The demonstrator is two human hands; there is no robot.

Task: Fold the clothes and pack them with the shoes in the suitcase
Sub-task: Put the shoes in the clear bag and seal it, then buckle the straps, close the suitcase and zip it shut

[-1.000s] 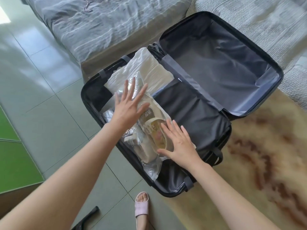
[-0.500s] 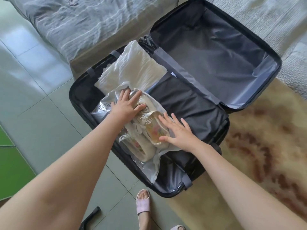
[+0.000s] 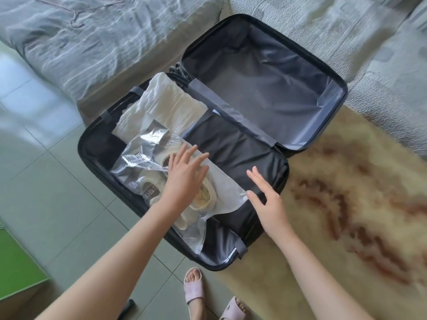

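On a tiled floor beside a cream rug (image 3: 346, 204), a black suitcase (image 3: 87, 144) lies open, its lid (image 3: 254, 65) lying back toward 1 o'clock by a grey sofa (image 3: 92, 38). Inside the base, a folded white garment (image 3: 161, 105) sits at the 11 o'clock end. A folded black garment (image 3: 235, 148) fills the 3 o'clock side. Pale shoes (image 3: 203, 197) in a clear plastic bag (image 3: 138, 158) lie at 8 o'clock, just beside the black garment. The person's left hand (image 3: 184, 176), fingers straight and spread, is over the bagged shoes; blur hides whether it touches them. The right hand (image 3: 268, 199), at 4 o'clock from the left, is flat with straight fingers and holds nothing, above the black garment near the bag's corner. Feet in pink slippers (image 3: 194, 289) stand at 6 o'clock.
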